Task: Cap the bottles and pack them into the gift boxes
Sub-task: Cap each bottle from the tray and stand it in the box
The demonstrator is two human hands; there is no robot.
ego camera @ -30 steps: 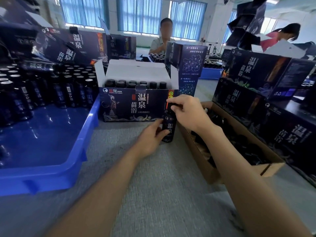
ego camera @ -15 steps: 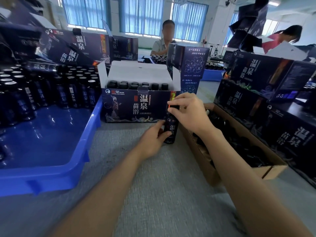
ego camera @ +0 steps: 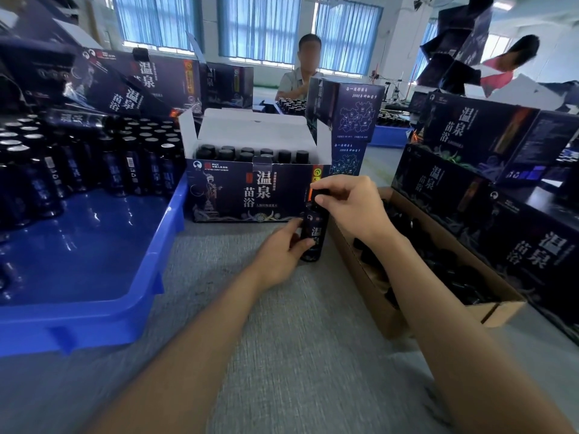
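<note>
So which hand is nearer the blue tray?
Left. The left hand grips the bottle low down, closer to the blue tray; the right hand pinches its top, over by the cardboard box.

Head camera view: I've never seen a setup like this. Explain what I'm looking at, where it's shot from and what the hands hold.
There is no machine here. A person wears one camera on the head, so you look down along their own arms. The left hand grips a dark bottle that stands on the grey table. The right hand pinches the black cap at its top. Behind them stands an open gift box with rows of capped bottles inside. On the left, a blue tray holds silver-topped bottles. On the right, a brown cardboard box holds dark pieces, likely caps. Closed gift boxes are stacked around.
</note>
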